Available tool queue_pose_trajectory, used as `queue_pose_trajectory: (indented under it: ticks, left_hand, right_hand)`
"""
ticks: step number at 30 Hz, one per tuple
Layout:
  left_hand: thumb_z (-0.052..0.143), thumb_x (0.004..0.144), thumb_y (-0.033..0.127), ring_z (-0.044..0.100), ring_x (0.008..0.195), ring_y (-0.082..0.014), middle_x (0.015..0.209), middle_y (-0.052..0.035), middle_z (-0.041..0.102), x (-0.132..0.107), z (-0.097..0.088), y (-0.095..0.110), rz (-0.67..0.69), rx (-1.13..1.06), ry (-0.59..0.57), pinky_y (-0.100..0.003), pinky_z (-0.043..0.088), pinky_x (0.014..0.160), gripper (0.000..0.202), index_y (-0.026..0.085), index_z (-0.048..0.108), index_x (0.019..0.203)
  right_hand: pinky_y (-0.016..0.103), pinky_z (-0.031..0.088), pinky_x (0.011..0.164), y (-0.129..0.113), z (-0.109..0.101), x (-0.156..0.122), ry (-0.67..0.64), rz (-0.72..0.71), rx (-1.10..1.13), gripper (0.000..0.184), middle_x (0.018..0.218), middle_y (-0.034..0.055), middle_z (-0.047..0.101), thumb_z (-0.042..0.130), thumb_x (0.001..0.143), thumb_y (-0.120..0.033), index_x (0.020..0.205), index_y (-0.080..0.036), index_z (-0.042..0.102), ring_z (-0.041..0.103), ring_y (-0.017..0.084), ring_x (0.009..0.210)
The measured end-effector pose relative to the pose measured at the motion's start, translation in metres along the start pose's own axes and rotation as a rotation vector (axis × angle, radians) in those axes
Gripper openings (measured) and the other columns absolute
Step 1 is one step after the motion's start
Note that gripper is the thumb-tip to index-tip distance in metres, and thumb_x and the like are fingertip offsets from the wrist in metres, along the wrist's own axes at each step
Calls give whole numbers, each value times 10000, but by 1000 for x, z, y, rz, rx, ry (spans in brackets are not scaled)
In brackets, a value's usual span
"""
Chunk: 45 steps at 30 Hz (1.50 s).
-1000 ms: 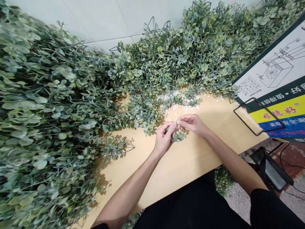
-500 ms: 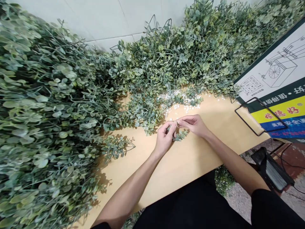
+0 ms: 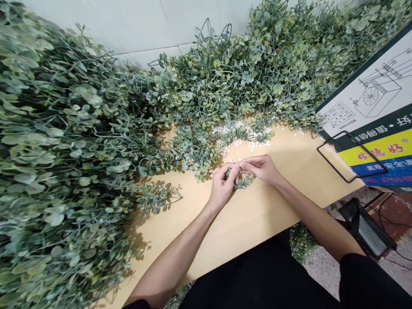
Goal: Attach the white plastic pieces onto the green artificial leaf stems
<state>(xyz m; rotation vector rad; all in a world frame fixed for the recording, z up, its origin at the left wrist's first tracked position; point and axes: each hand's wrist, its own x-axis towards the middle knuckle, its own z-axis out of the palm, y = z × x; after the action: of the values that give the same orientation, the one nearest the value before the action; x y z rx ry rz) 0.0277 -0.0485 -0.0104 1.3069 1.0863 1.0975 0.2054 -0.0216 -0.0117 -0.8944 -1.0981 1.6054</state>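
Note:
Over the light wooden table (image 3: 251,219), my left hand (image 3: 222,186) and my right hand (image 3: 262,167) meet fingertip to fingertip. Both are closed in a pinch on a small artificial green leaf sprig (image 3: 243,182), which hangs just below the fingers. What my right fingertips press at the sprig's top is too small to make out. A scatter of small white beads (image 3: 247,139) lies on the table just beyond my hands.
Heaps of artificial green foliage (image 3: 80,150) cover the table's left side and back (image 3: 273,73), against a white tiled wall. A printed cardboard box (image 3: 376,116) and a black wire frame (image 3: 349,156) stand at the right. A black device (image 3: 367,229) lies on the floor.
My hands have shifted only slightly, fingers working at the top of the sprig. The view has drifted a little.

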Motion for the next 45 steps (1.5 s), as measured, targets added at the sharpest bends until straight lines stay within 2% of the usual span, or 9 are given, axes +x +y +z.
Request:
queue_pose_trajectory:
  ticks: [8, 13, 19, 22, 26, 31, 34, 38, 45]
  left_hand:
    - [666, 973, 485, 468, 547, -94, 619, 29, 554, 1, 1, 0, 4, -51, 10, -213, 404, 534, 325, 176, 695, 877]
    - [695, 944, 519, 499, 574, -97, 670, 25, 571, 4, 4, -6, -88, -324, 33, -206, 429, 537, 330, 192, 662, 908]
    - [877, 781, 462, 563, 671, -99, 840, 27, 602, 4, 4, -3, -100, -339, 21, -222, 512, 622, 504, 223, 663, 1170]
    - [967, 662, 334, 585, 715, -96, 854, 33, 608, 3, 4, 1, -118, -231, 23, -213, 524, 677, 600, 209, 667, 1166]
    - [911, 750, 343, 579, 713, -89, 823, 29, 602, 2, 5, 4, -119, -213, 13, -202, 511, 679, 375, 185, 663, 982]
    - [926, 733, 327, 631, 744, -102, 872, 5, 667, 1, 5, 3, -124, -205, 3, -216, 545, 718, 369, 182, 637, 912]
    - [908, 761, 345, 662, 744, -110, 853, 9, 679, 1, 5, 1, -135, -253, 1, -207, 538, 691, 351, 188, 642, 927]
    - [905, 758, 385, 695, 782, -139, 886, -13, 719, 2, 6, -2, -164, -299, 7, -234, 550, 723, 378, 187, 690, 998]
    - [869, 791, 447, 565, 656, -88, 802, 6, 644, 3, 5, -8, -169, -335, 44, -197, 440, 576, 350, 164, 738, 952]
  right_hand:
    - [424, 696, 929, 8, -1, 0, 20, -22, -41, 262, 958, 9, 842, 901, 753, -404, 952, -236, 873, 817, 235, 863]
    - [398, 688, 916, 1, 1, 5, 36, -131, -76, 325, 1000, 33, 839, 876, 799, -411, 1066, -230, 836, 810, 224, 906]
    - [398, 626, 866, -6, -32, 12, 327, -569, -768, 206, 1016, 65, 815, 732, 945, -314, 1132, -248, 788, 741, 215, 872]
    - [439, 586, 920, -1, -50, 16, 247, -667, -1044, 201, 1045, 90, 809, 649, 994, -254, 1160, -231, 760, 718, 241, 926]
    - [426, 580, 914, 5, -56, 20, 168, -657, -1122, 208, 1043, 103, 800, 567, 1033, -224, 1135, -217, 749, 715, 248, 955]
    - [397, 580, 925, -1, -46, 16, 233, -617, -960, 159, 1043, 79, 793, 606, 1017, -246, 1081, -233, 751, 723, 223, 930]
    - [353, 593, 917, -6, -37, 12, 248, -487, -640, 131, 1048, 58, 778, 717, 955, -309, 1061, -236, 742, 730, 195, 925]
    - [336, 588, 965, -14, -28, 9, 164, -319, -270, 307, 1035, 52, 763, 851, 840, -352, 1087, -228, 718, 725, 180, 977]
    - [285, 611, 858, -18, -25, 8, 67, -177, -129, 318, 972, 40, 762, 903, 783, -350, 1017, -205, 742, 721, 155, 921]
